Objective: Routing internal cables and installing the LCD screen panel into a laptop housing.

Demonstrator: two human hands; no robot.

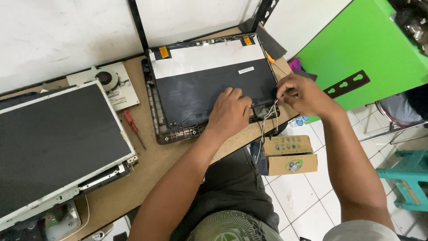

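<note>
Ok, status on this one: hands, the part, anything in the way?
Left hand flat on laptop lid shell. Right hand pinching thin cables at its hinge corner. Red screwdriver lies clear, left of it.

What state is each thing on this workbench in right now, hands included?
Black laptop lid shell: stripped of its screen, lying flat, inside up.
Thin white and grey cables: loose, trailing off the table edge.
Left hand: pressing on the shell.
Right hand: pinching the cables.
Flat display panel: removed, lying flat.
Red-handled screwdriver: lying unused.
</note>
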